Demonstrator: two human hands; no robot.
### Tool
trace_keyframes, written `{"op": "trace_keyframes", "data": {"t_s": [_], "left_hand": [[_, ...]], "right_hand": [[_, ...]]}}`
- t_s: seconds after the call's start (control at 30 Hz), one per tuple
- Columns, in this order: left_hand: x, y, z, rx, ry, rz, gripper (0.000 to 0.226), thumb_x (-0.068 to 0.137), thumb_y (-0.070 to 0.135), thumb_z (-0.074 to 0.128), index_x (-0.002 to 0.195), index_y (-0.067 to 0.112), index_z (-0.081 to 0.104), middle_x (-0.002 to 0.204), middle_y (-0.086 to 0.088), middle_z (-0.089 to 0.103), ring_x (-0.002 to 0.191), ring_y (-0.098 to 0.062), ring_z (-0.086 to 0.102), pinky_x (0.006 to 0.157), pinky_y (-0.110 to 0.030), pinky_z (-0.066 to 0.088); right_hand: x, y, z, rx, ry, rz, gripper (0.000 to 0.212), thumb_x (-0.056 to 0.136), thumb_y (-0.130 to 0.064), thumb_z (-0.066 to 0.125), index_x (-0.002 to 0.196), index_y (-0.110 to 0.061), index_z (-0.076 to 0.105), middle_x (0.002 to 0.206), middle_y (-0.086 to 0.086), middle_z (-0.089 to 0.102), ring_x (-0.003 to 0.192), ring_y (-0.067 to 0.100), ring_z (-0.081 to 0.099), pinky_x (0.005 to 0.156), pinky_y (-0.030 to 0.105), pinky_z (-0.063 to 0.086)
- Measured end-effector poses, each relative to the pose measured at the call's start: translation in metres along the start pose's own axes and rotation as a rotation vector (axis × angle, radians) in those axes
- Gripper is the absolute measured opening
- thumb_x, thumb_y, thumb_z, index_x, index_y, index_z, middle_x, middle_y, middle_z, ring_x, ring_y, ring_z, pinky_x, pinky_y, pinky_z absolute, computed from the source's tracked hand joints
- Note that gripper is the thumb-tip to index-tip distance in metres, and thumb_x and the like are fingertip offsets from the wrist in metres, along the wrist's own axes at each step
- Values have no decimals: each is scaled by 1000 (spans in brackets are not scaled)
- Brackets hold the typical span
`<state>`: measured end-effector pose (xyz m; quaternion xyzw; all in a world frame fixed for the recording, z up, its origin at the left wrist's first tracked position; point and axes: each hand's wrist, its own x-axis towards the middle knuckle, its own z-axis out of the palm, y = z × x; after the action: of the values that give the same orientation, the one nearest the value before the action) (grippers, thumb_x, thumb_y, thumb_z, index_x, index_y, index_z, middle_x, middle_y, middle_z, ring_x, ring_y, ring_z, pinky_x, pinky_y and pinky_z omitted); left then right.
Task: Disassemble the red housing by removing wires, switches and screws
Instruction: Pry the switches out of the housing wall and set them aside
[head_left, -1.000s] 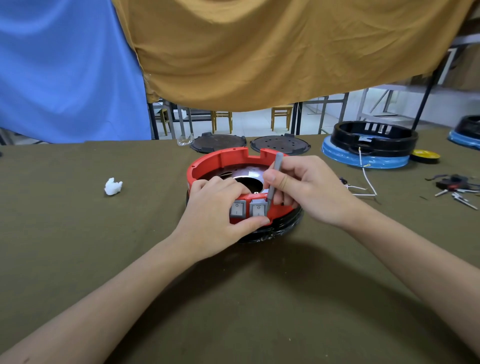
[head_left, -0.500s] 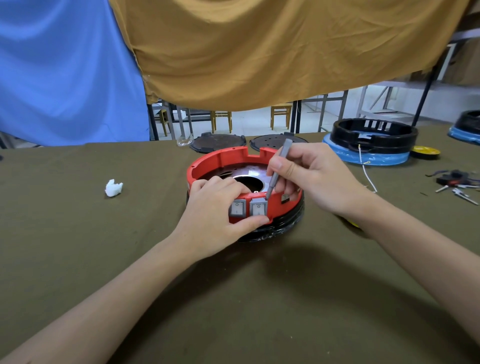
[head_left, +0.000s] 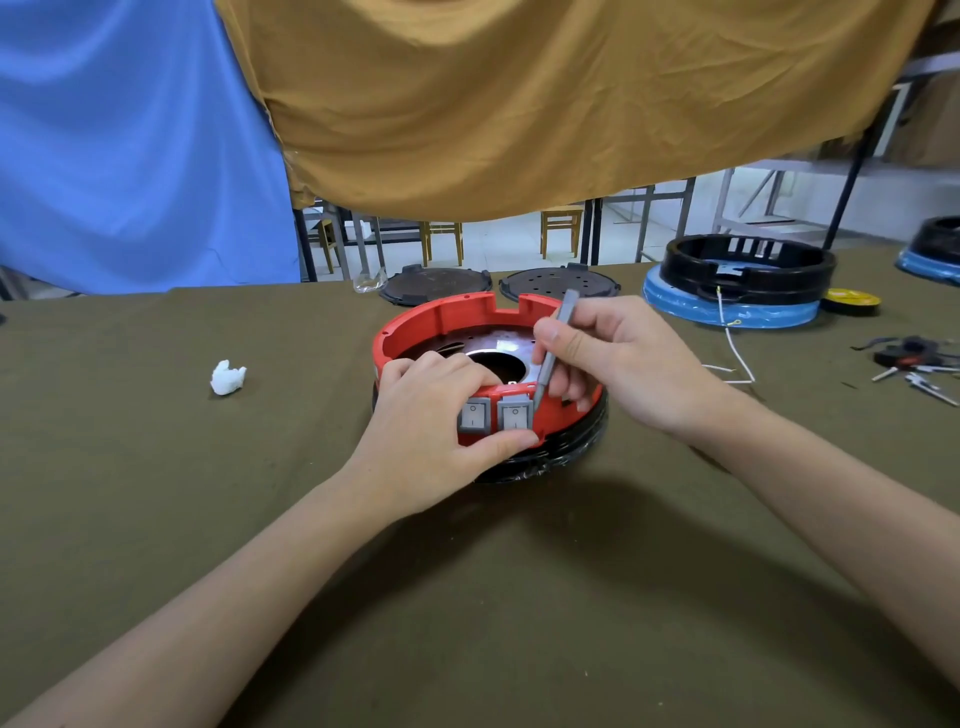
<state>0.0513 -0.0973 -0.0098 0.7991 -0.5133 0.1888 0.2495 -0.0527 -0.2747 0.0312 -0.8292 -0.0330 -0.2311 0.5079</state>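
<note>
The round red housing (head_left: 441, 322) sits on a black base in the middle of the olive-green table. Two grey rocker switches (head_left: 496, 415) are set side by side in its near wall. My left hand (head_left: 431, 431) grips that near wall, fingers curled over the rim and thumb under the switches. My right hand (head_left: 618, 364) pinches a thin grey tool (head_left: 553, 348), tilted, with its tip down at the right edge of the right switch. Inside the housing a dark plate with a round hole shows.
Two dark round perforated plates (head_left: 558, 283) lie behind the housing. A black housing on a blue base (head_left: 737, 291) with a white wire (head_left: 737, 353) stands at the back right. Loose parts and screws (head_left: 909, 364) lie far right; a white crumpled wad (head_left: 227, 376) far left.
My right hand has moved the grey tool slightly, keeping its tip by the right switch. My left hand stays on the housing wall. The view has shifted a little.
</note>
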Motion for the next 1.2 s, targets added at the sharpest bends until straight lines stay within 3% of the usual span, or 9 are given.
{"op": "trace_keyframes", "data": {"t_s": [0.13, 0.37, 0.53, 0.63, 0.77, 0.93, 1.07, 1.2], "left_hand": [[-2, -2, -3, -24, -27, 7, 52, 78, 75, 51, 107, 33, 60, 100, 23, 54, 97, -2, 47, 97, -34, 33], [0, -1, -2, -10, -11, 4, 46, 79, 72, 51, 103, 33, 59, 94, 25, 51, 91, -2, 44, 89, -30, 28], [1, 1, -3, -2, -44, -5, 60, 78, 78, 40, 110, 30, 61, 104, 18, 60, 99, -6, 49, 93, -34, 32], [1, 2, -4, -18, -60, -11, 64, 77, 77, 38, 117, 32, 60, 115, 18, 62, 107, -7, 51, 97, -36, 32], [1, 2, -5, -37, -56, -20, 61, 78, 77, 44, 118, 34, 60, 115, 19, 61, 104, -6, 50, 98, -36, 33], [2, 1, -5, -79, -43, -8, 59, 78, 75, 48, 119, 34, 59, 116, 18, 63, 104, -6, 52, 96, -37, 34], [1, -1, -3, -51, -26, 11, 55, 79, 72, 49, 118, 34, 59, 115, 20, 61, 106, -7, 52, 95, -34, 33], [0, -2, -2, -66, -1, 20, 57, 78, 73, 46, 118, 34, 57, 105, 27, 52, 93, 2, 44, 91, -29, 28]], "right_hand": [[1, -6, -1, 131, 167, -119, 27, 102, -21, 52, 83, -8, 66, 61, 4, 63, 52, 14, 57, 48, 23, 48], [-5, -5, 17, -145, 1, -158, 22, 101, -24, 54, 93, -8, 67, 71, -4, 65, 65, 9, 63, 58, 22, 51], [3, -18, 21, -422, -73, -236, 32, 102, -33, 50, 91, -7, 64, 75, -2, 67, 72, 15, 64, 69, 36, 49], [15, -25, 27, -507, -122, -233, 34, 103, -35, 50, 88, -7, 63, 74, 1, 65, 68, 15, 60, 66, 34, 46], [28, -25, 29, -477, -135, -167, 39, 102, -33, 52, 73, -7, 57, 57, -11, 51, 54, 5, 47, 54, 20, 37], [36, -24, 37, -495, -154, -145, 43, 103, -33, 50, 67, -10, 50, 61, -6, 45, 53, 6, 39, 54, 23, 32], [19, -14, 34, -438, -103, -245, 37, 104, -31, 50, 76, -7, 58, 65, -2, 55, 60, 12, 48, 58, 24, 38], [11, -13, 27, -481, -153, -272, 35, 103, -33, 49, 91, -6, 66, 76, 2, 65, 69, 16, 60, 65, 33, 46]]}}
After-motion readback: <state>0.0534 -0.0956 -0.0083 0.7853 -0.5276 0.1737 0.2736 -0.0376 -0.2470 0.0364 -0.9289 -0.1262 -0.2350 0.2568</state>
